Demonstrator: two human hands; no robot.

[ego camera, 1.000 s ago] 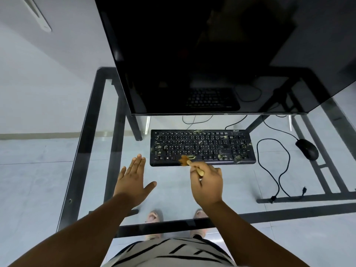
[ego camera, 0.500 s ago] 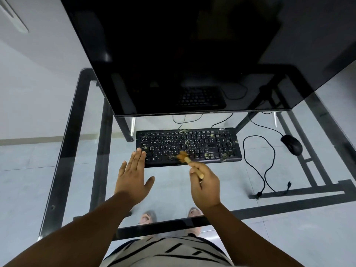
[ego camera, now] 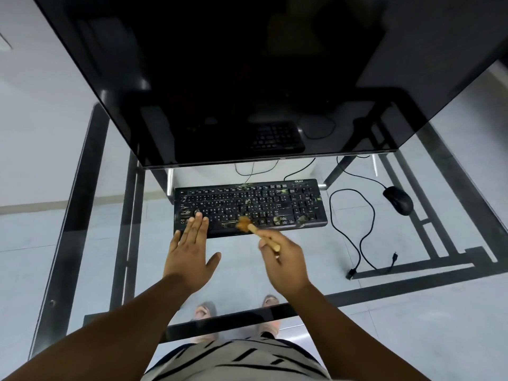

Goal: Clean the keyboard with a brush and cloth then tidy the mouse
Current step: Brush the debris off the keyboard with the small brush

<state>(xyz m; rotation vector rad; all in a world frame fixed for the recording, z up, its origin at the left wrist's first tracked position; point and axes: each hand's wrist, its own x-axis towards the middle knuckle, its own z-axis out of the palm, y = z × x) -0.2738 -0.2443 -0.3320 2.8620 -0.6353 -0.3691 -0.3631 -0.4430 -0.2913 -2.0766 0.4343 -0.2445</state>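
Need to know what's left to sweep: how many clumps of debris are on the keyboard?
About 7, uncertain: top middle, centre, left end, near edge, lower right and, far right. The left hand may hide more.

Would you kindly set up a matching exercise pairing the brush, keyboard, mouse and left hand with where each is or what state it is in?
Things:
1. brush
2. keyboard
3. mouse
4. left hand

States:
A. lies alone at the right, cable looping toward the person
B. flat, fingertips on the keys at the left end
C. held in the right hand, bristles on the front row of keys
D. speckled with debris

Pairs: 1-C, 2-D, 3-A, 4-B
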